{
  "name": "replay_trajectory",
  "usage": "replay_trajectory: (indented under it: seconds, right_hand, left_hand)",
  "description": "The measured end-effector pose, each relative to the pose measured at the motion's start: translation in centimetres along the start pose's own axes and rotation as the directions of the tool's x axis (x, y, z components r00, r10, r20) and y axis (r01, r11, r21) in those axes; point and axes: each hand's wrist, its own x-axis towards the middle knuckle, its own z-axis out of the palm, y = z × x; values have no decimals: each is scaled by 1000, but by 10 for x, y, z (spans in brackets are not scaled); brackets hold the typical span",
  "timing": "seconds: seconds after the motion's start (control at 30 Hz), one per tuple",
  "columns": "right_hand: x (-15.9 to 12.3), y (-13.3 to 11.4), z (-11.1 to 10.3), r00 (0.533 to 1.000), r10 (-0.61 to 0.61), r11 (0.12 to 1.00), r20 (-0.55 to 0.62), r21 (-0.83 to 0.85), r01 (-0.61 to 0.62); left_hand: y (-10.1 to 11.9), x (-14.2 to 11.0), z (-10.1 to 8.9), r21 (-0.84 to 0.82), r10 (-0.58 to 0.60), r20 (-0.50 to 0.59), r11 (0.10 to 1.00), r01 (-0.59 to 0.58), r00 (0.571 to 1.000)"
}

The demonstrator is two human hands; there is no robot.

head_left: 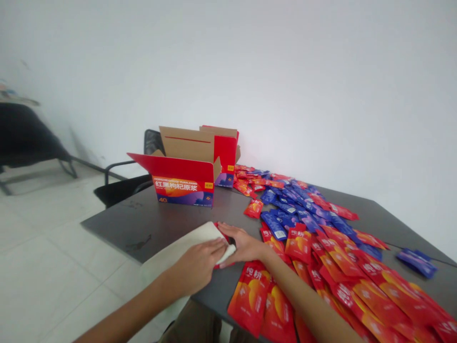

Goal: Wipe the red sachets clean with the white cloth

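Note:
Near the table's front edge, my left hand (202, 267) is closed on a pale cloth (183, 243) that hangs over the edge. Right beside it, my right hand (244, 244) has its fingers curled around a red pouch (215, 225), which shows only in slivers between the hands. The cloth's bunched end touches the pouch. Several red and orange pouches (250, 293) lie under and beside my right forearm. Blue pouches (285, 205) are heaped with more red ones farther back.
A red and blue carton (183, 190) with raised flaps stands on the dark table (124, 228), with a second carton (225, 152) behind it. A black chair (119, 188) is beyond the table's left edge. Two or so blue pouches (417, 262) lie apart at the right.

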Motion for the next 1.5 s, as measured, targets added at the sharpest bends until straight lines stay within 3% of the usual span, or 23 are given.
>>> replay_trajectory:
  seconds: [0.07,0.23,0.43,0.63,0.83,1.03,1.23,1.4,1.5]
  right_hand:
    - [0,0,0,1000,3,1000,4,-9,-3]
    - [0,-2,-1,1000,-15,1000,3,-3,15]
    - [0,1,1,1000,-2,1000,-1,-2,2]
    - [-1,-2,-2,1000,1,1000,10,16,-1]
    - [0,3,0,1000,0,1000,7,-7,0]
    - [0,1,0,1000,-7,1000,2,15,7]
    - [0,2,1,1000,4,1000,-5,3,-4]
    - [0,0,-1,1000,-27,999,-4,24,28]
    - [-1,-2,-2,1000,27,1000,10,12,-27]
  left_hand:
    - [1,-1,0,-18,17,3,1000,-17,1000]
    - [-15,10,-3,2,-165,2,986,165,986]
    - [7,-1,1,17,2,13,1000,-2,1000]
    - [-16,11,-9,-19,-175,1,984,175,985]
    - [1,-1,-1,-41,31,9,999,-31,999]
    - [-14,10,-6,0,-148,-4,989,148,989]
    - [2,0,0,-22,34,0,999,-34,999]
    - [-14,7,-5,27,-165,2,986,165,986]
    - [-7,5,-1,37,-85,-4,996,85,996]
